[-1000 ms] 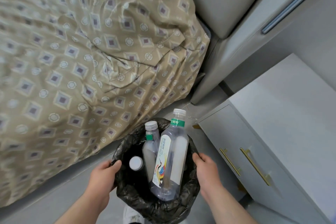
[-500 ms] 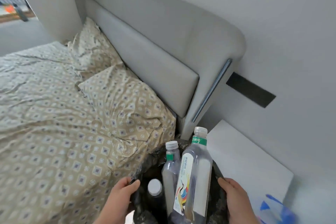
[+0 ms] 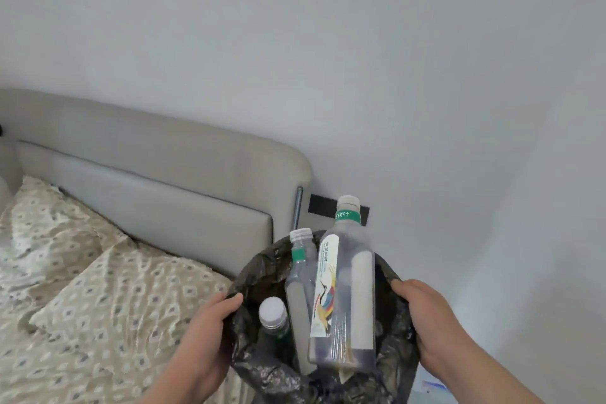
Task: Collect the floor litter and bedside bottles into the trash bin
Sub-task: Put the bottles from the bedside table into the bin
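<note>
I hold up a trash bin lined with a black bag [image 3: 398,361]. My left hand [image 3: 206,334] grips its left rim and my right hand [image 3: 436,328] grips its right rim. Three plastic bottles stand inside. The tall clear bottle [image 3: 344,292] has a bird label and a green neck band and sticks out above the rim. A slimmer clear bottle [image 3: 300,292] stands to its left. A short bottle with a white cap [image 3: 272,313] sits lower, at the left of the bin.
A bed with a beige patterned duvet and pillow [image 3: 98,305] lies to the left. Its grey padded headboard [image 3: 164,193] runs along the plain grey wall [image 3: 393,59]. A dark strip [image 3: 323,207] is on the wall behind the bin.
The view has swung upward from floor and bedside cabinet to the headboard and wall. The bin with its bottles has risen with both hands still on its rim.
</note>
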`<state>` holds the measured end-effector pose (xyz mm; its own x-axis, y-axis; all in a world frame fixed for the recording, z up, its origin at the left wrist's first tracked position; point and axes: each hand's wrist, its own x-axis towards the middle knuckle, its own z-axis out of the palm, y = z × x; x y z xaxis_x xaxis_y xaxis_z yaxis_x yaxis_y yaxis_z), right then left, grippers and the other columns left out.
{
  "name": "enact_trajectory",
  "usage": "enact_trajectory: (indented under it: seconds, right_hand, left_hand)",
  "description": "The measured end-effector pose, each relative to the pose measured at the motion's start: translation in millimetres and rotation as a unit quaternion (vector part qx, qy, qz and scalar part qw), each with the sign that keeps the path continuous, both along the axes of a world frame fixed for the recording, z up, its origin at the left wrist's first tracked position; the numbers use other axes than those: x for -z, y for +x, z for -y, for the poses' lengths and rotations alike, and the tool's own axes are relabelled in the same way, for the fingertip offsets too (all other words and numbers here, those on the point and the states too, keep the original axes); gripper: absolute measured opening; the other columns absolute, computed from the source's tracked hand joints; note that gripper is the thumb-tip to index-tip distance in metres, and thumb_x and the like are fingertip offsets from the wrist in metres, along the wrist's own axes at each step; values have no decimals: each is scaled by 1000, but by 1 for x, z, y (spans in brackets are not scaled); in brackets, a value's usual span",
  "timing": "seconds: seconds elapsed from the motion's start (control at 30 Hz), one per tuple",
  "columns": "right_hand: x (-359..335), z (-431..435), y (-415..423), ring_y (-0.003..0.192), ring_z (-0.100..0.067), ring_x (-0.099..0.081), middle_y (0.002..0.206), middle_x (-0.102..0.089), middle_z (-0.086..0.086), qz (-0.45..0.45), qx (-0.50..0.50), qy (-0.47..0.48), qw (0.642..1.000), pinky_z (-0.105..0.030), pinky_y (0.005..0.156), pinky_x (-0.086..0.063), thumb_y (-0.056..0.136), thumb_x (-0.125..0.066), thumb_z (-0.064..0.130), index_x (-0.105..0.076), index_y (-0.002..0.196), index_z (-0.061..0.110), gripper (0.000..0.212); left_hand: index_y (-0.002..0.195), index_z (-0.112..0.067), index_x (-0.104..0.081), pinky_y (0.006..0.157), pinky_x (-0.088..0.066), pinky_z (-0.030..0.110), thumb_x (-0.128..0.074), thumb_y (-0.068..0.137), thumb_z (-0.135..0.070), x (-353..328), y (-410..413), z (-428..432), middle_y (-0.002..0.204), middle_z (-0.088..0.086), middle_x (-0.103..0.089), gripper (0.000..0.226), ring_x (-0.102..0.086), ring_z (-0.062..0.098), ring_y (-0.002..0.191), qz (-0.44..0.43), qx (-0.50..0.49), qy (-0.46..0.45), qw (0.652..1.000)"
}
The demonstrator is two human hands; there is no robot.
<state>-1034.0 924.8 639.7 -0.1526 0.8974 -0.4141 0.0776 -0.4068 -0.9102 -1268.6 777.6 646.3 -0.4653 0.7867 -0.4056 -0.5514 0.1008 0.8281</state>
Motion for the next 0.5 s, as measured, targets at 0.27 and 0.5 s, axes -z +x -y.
enact_trajectory:
  seconds: [0.27,0.5]
  right_hand:
    - [-32,101,30,66,-27,-56,69,-59,-15,-1,195,25,980,-37,67,-42,88,-58,13,-59,73,3,18]
    - [-54,230,94,69,-28,-60,73,-62,-16,-12,359,53,932,-40,67,-47,89,-59,20,-60,77,5,19]
  left_hand:
    - [89,12,-55,46,-52,27,-57,75,9,-39,-12,-22,57,22,-66,14,-65,27,46,-38,182,-9,983]
    - [92,6,-55,38,-46,17,-34,99,3,-45,50,7,34,8,-57,22,-59,5,35,-122,390,43,912]
